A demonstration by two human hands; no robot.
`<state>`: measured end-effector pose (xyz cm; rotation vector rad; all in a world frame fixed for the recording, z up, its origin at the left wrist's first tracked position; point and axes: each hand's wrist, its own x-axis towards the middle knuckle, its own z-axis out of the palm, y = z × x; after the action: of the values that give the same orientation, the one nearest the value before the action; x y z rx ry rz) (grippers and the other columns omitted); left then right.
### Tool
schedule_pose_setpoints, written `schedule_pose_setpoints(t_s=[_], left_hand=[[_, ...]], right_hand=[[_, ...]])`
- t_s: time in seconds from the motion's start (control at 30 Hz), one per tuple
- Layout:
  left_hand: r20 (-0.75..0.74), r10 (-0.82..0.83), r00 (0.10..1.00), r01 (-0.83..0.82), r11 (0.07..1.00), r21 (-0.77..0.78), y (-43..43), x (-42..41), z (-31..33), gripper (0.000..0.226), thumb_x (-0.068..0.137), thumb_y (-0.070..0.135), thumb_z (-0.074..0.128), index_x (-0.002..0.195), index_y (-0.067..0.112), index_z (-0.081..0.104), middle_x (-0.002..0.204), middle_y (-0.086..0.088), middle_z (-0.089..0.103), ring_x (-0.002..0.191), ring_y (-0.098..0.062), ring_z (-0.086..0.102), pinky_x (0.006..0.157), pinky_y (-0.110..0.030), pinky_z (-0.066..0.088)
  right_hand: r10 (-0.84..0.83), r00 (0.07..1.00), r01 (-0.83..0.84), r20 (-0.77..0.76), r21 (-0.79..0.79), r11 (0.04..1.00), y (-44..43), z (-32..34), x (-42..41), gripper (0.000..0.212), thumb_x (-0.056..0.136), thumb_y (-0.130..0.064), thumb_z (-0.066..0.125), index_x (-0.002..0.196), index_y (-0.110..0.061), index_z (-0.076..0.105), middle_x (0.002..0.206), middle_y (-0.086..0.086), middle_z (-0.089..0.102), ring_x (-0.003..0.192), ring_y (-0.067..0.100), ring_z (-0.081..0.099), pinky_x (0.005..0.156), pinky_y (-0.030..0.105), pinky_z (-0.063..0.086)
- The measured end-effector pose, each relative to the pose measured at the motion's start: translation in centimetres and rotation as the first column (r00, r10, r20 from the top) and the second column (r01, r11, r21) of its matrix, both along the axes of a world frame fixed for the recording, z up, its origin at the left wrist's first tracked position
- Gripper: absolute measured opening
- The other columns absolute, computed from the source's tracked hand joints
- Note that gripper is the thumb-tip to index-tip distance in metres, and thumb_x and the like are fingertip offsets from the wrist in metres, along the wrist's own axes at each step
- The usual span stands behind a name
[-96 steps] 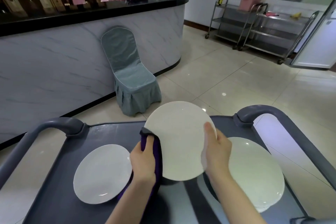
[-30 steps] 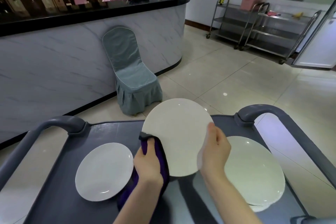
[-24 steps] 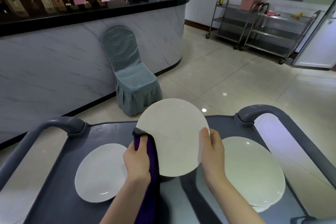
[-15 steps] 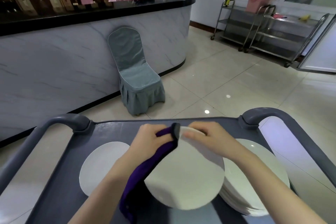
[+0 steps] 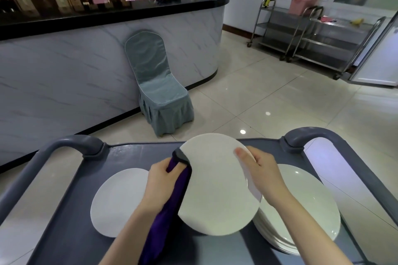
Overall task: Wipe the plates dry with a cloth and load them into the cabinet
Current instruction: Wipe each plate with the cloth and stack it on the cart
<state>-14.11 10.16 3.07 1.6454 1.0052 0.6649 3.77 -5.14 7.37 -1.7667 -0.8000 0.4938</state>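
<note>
A white plate [image 5: 217, 187] is held above the grey cart top [image 5: 71, 228], tilted toward me. My right hand [image 5: 261, 174] grips its right rim, thumb on the face. My left hand [image 5: 161, 180] grips a purple cloth [image 5: 170, 206] pressed against the plate's left rim; the cloth hangs down past my wrist. One single white plate [image 5: 117, 201] lies flat on the cart at the left. A stack of white plates [image 5: 305, 206] sits on the cart at the right, partly behind my right forearm.
The cart has raised grey handles at the far left [image 5: 73, 142] and far right [image 5: 310, 135]. Beyond it stand a covered grey-green chair [image 5: 159, 90] against a marble counter [image 5: 86, 66], steel trolleys [image 5: 312, 34] at the back right, and open tiled floor.
The plate, lying nearly flat low over the cart half a second ago, is tilted up again. My left hand with the cloth has shifted to its left rim, my right to its right rim.
</note>
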Motion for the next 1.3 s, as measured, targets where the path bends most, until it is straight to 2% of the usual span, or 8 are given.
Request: schedule_pose_setpoints(t_s=[0.2,0.33,0.47,0.6,0.8,0.97,1.13,1.3], left_hand=[[-0.229,-0.459,0.859,0.509,0.818,0.267,0.6,1.6,2.2,0.033,0.082,0.032,0.071,0.060,0.018,0.051,0.053,0.015,0.045,0.053,0.000,0.037,0.051,-0.017,0.031],[0.069,-0.047,0.997,0.050,0.998,-0.032,-1.1,0.4,-0.6,0.036,0.089,0.034,0.065,0.063,0.014,0.051,0.055,0.008,0.055,0.054,-0.006,0.043,0.050,-0.017,0.039],[0.004,0.202,0.979,-0.197,0.957,-0.214,-2.7,0.3,-2.7,0.040,0.091,0.035,0.061,0.054,0.024,0.055,0.051,0.007,0.055,0.053,-0.012,0.046,0.054,-0.029,0.041],[-0.028,-0.126,0.992,0.127,0.992,0.030,-0.2,-0.3,-0.8,0.034,0.089,0.027,0.065,0.060,0.017,0.052,0.053,0.009,0.057,0.050,-0.001,0.045,0.051,-0.018,0.039],[-0.169,-0.477,0.863,0.505,0.832,0.230,0.7,1.9,1.0,0.027,0.087,0.030,0.068,0.063,0.022,0.058,0.055,0.014,0.053,0.053,0.001,0.043,0.053,-0.015,0.036],[0.104,-0.009,0.995,0.020,0.994,-0.105,-1.3,1.9,-0.1,0.039,0.082,0.047,0.064,0.063,0.014,0.056,0.057,0.004,0.059,0.053,-0.009,0.048,0.051,-0.021,0.041],[0.151,0.507,0.848,-0.353,0.755,-0.553,-4.6,3.1,-1.4,0.038,0.092,0.037,0.063,0.071,0.007,0.061,0.050,0.010,0.056,0.044,-0.007,0.048,0.043,-0.017,0.044],[0.123,0.554,0.823,-0.410,0.730,-0.546,-3.8,2.6,-1.5,0.039,0.093,0.037,0.064,0.070,0.005,0.057,0.061,0.001,0.053,0.060,-0.019,0.045,0.058,-0.029,0.042]], right_hand=[[0.389,0.895,-0.342,0.218,-0.223,0.913,0.9,1.1,-1.1,0.046,0.096,-0.038,0.062,0.062,-0.013,0.044,0.059,-0.006,0.036,0.058,0.005,0.032,0.056,0.024,0.026],[0.056,0.996,-0.055,0.073,-0.014,0.998,0.2,0.5,0.0,0.043,0.096,-0.029,0.063,0.067,-0.002,0.048,0.063,0.002,0.038,0.061,0.010,0.033,0.056,0.026,0.027],[-0.165,0.983,0.168,-0.082,0.034,0.985,-0.1,-1.3,-1.4,0.041,0.097,-0.026,0.062,0.064,-0.006,0.048,0.061,-0.004,0.042,0.058,0.009,0.035,0.055,0.025,0.029],[0.012,1.000,-0.012,-0.003,0.010,1.000,-0.9,-0.6,-0.8,0.046,0.099,-0.023,0.061,0.057,-0.021,0.043,0.057,-0.015,0.040,0.054,0.004,0.035,0.052,0.015,0.029],[0.402,0.892,-0.351,0.206,-0.244,0.904,0.6,1.4,-0.2,0.048,0.097,-0.031,0.063,0.055,-0.025,0.040,0.054,-0.014,0.036,0.053,0.002,0.032,0.053,0.018,0.028],[0.032,0.997,-0.029,0.070,-0.038,0.999,0.6,1.2,1.9,0.047,0.095,-0.034,0.064,0.062,-0.014,0.037,0.062,-0.005,0.031,0.060,0.011,0.028,0.059,0.031,0.022],[-0.376,0.815,0.496,-0.441,0.195,0.846,2.2,-1.7,-2.6,0.042,0.096,-0.027,0.063,0.060,-0.011,0.048,0.064,-0.001,0.046,0.065,0.017,0.040,0.067,0.031,0.037],[-0.440,0.821,0.513,-0.363,0.135,0.848,2.1,-2.8,-5.7,0.022,0.101,-0.037,0.051,0.084,-0.029,0.061,0.073,-0.023,0.066,0.067,-0.005,0.059,0.061,0.020,0.043]])
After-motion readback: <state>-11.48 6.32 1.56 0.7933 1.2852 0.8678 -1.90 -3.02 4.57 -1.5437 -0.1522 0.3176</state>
